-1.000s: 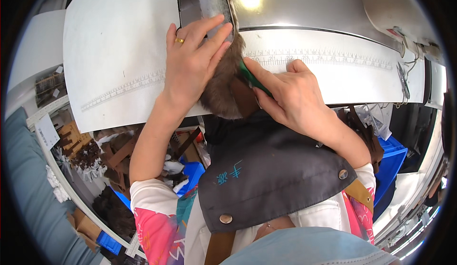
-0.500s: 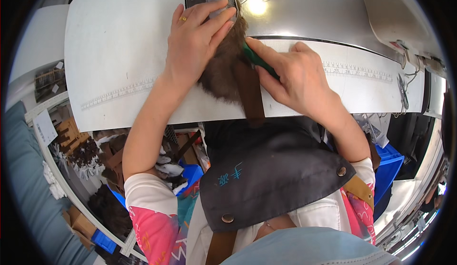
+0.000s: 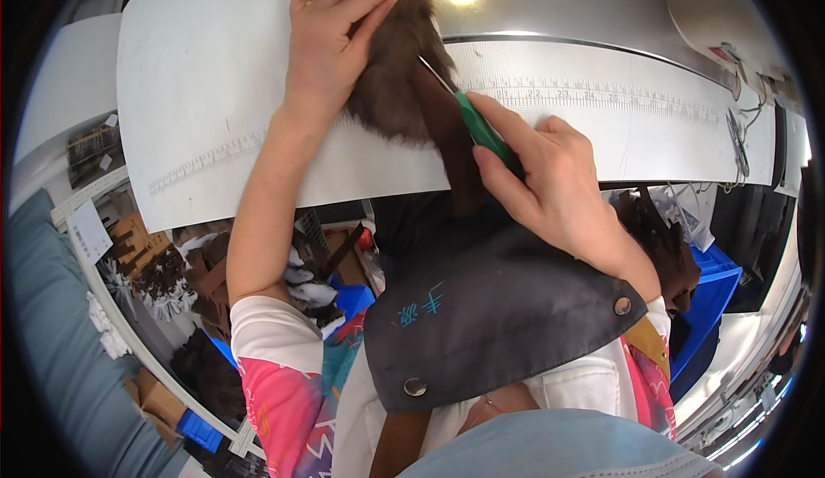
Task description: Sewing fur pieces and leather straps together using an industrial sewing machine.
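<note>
A piece of brown fur (image 3: 391, 100) lies on the white table, its far end up by the metal machine bed. My left hand (image 3: 331, 40) rests on the fur's left side with fingers stretched out, the fingertips close to the top edge of the picture. A dark brown flat strip (image 3: 455, 147) runs from the fur down over the table's near edge. My right hand (image 3: 550, 164) is closed around the green handle of an awl (image 3: 485, 130). Its thin metal point slants up-left over the fur, next to the strip; whether it touches cannot be told.
Ruler markings (image 3: 584, 96) cross the white table (image 3: 206, 74). Small metal snips (image 3: 737, 143) lie at its right end, below a pale machine housing (image 3: 713, 6). Below the table are blue bins (image 3: 709, 306) and brown pieces (image 3: 657, 246). A dark apron flap (image 3: 498, 306) covers my lap.
My right hand has drawn back toward me and right with the awl, baring its metal point. My left hand has slid farther away and slightly left along the fur.
</note>
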A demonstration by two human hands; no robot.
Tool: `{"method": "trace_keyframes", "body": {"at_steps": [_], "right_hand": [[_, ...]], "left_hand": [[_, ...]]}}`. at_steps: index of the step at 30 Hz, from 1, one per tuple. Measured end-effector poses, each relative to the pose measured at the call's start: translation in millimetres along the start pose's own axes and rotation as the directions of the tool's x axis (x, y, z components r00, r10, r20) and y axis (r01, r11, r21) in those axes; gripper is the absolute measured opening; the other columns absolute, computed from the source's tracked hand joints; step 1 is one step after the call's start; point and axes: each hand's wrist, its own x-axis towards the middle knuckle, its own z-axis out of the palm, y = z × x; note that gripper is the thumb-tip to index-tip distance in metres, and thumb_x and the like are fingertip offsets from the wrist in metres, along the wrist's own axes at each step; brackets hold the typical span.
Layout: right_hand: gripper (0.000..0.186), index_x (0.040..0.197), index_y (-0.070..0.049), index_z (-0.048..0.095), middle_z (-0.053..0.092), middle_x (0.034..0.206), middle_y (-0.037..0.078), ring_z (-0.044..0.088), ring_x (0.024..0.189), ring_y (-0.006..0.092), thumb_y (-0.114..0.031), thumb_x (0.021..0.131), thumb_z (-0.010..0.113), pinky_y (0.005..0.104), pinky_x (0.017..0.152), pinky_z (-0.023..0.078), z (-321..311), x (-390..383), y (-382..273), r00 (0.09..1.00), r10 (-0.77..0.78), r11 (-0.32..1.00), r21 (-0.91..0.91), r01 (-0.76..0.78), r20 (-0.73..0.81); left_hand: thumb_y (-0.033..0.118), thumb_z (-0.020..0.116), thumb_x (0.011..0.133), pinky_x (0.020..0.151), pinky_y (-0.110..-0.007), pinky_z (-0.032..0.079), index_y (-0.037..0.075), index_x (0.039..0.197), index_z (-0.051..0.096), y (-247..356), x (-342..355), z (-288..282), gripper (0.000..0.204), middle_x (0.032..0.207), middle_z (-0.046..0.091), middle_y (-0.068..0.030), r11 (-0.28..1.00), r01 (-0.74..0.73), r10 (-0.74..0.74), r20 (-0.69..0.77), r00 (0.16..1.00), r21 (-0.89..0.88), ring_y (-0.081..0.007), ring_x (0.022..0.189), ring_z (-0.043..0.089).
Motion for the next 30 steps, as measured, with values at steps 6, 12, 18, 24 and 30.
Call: {"method": "trace_keyframes", "body": {"at_steps": [6, 12, 18, 24, 30], "right_hand": [[0.04, 0.116, 0.002, 0.055, 0.055, 0.051, 0.007, 0.052, 0.043, 0.026, -0.013, 0.08, 0.063, 0.0337, 0.053, 0.04, 2.7, -11.8, 1.6, 0.995, -0.066, 0.996, -0.048, 0.07, 0.076], [0.049, 0.126, -0.005, 0.054, 0.051, 0.053, 0.003, 0.048, 0.044, 0.0234, -0.01, 0.078, 0.065, 0.0311, 0.055, 0.037, 10.3, -25.8, -2.3, 0.993, -0.076, 0.996, -0.049, 0.081, 0.087], [0.035, 0.111, -0.002, 0.056, 0.058, 0.058, 0.007, 0.056, 0.049, 0.0258, -0.009, 0.078, 0.062, 0.0345, 0.054, 0.042, -2.6, -27.9, -3.1, 0.991, -0.084, 0.981, -0.165, 0.101, 0.103], [0.034, 0.109, -0.006, 0.057, 0.059, 0.076, 0.008, 0.057, 0.059, 0.0232, -0.008, 0.077, 0.067, 0.0319, 0.055, 0.045, 0.4, -39.5, 3.1, 0.982, -0.01, 0.991, 0.128, 0.035, -0.187], [0.017, 0.081, -0.008, 0.055, 0.049, 0.072, 0.004, 0.055, 0.056, 0.0224, -0.01, 0.068, 0.066, 0.0327, 0.049, 0.042, 43.5, -12.7, 12.9, 0.92, -0.297, 0.946, -0.206, 0.249, -0.254]], "left_hand": [[0.01, 0.072, 0.079, 0.065, -0.024, 0.047, 0.003, 0.105, 0.065, 73.0, -49.6, -13.0, 0.028, 0.089, 0.063, -0.0091, 0.775, 0.514, -0.526, 0.077, 0.847, -0.367, -0.0182, 0.071, 0.06], [0.006, 0.071, 0.076, 0.058, -0.026, 0.045, 0.002, 0.098, 0.064, 100.0, -74.7, -8.6, 0.023, 0.076, 0.055, -0.0062, 0.773, 0.563, -0.575, 0.051, 0.817, -0.293, -0.0164, 0.065, 0.054], [0.01, 0.071, 0.079, 0.057, -0.024, 0.042, 0.001, 0.092, 0.065, 91.1, -50.7, -8.4, 0.018, 0.07, 0.058, -0.0038, 0.832, 0.514, -0.542, -0.103, 0.834, -0.212, -0.01, 0.06, 0.05], [0.008, 0.066, 0.086, 0.057, -0.019, 0.035, -0.003, 0.085, 0.064, 75.8, -61.7, -14.6, 0.011, 0.069, 0.057, 0.0047, 0.603, 0.605, -0.646, 0.127, 0.753, -0.52, -0.0019, 0.063, 0.042], [0.011, 0.067, 0.087, 0.055, -0.018, 0.032, -0.004, 0.084, 0.065, 78.3, -60.7, -13.3, 0.015, 0.07, 0.055, 0.0062, 0.523, 0.603, -0.655, 0.169, 0.736, -0.602, -0.0007, 0.064, 0.041]]}}
